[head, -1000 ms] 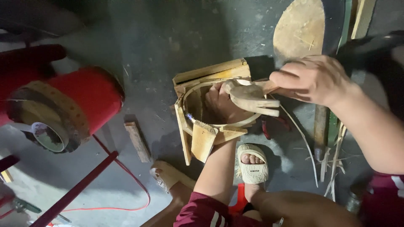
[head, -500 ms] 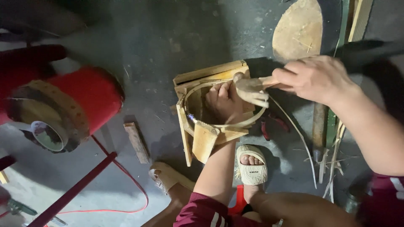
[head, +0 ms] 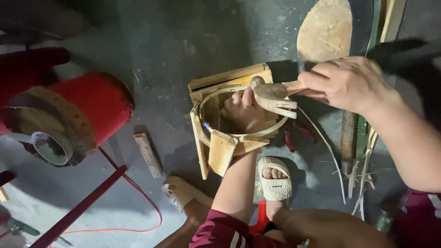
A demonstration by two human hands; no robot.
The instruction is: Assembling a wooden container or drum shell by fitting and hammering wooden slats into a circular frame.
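The left hand [head: 245, 110] reaches inside a bent wooden hoop [head: 243, 133], fingers curled against its far wall, within a wooden frame [head: 216, 142] on the concrete floor [head: 174, 55], while the right hand [head: 349, 82], fisted round the handle, holds a claw hammer [head: 275, 96] just above the hoop's rim.

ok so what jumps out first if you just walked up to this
At the centre, the right hand grips a wooden-handled claw hammer just above a pale wooden frame with a bent bamboo hoop, while the left hand presses inside the hoop. To the left lies a big red drum-shaped cylinder on the dark concrete floor. Below the frame, a foot in a cream slipper rests on the floor.
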